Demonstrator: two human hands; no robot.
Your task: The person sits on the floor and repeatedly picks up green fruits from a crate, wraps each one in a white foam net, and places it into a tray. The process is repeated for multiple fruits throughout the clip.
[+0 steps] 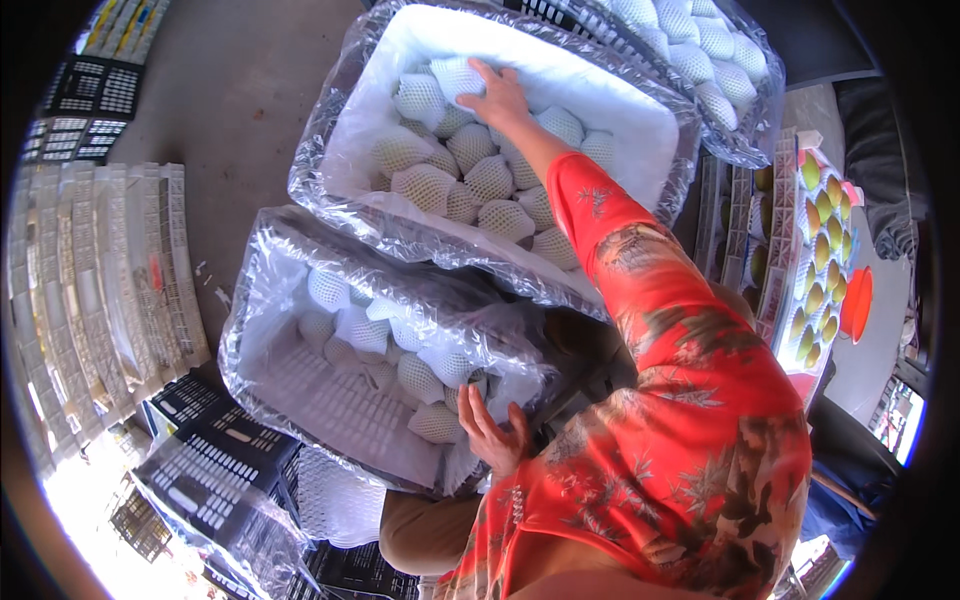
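My right hand (496, 94) reaches into the upper crate (645, 142), lined with white padding and clear plastic. Its thumb and fingers are around the end of a fruit in a white foam net (453, 79). Under and beside it lie several more foam-netted fruits (471, 148). Closer to me, a plastic-lined lower crate (300, 390) also holds foam-netted fruits (418, 377), bunched along its far and right sides. My left hand (491, 435) is at this crate's near right corner, fingers spread beside the netted fruits. Whether its fingertips touch one I cannot tell.
Another lined crate of netted fruits (712, 60) stands at the upper right. Beyond my right arm is a tray of bare green-yellow fruits (821, 255), near a red-orange basin (856, 304). Stacked pale crates (105, 292) line the left; a black plastic crate (217, 465) sits at lower left.
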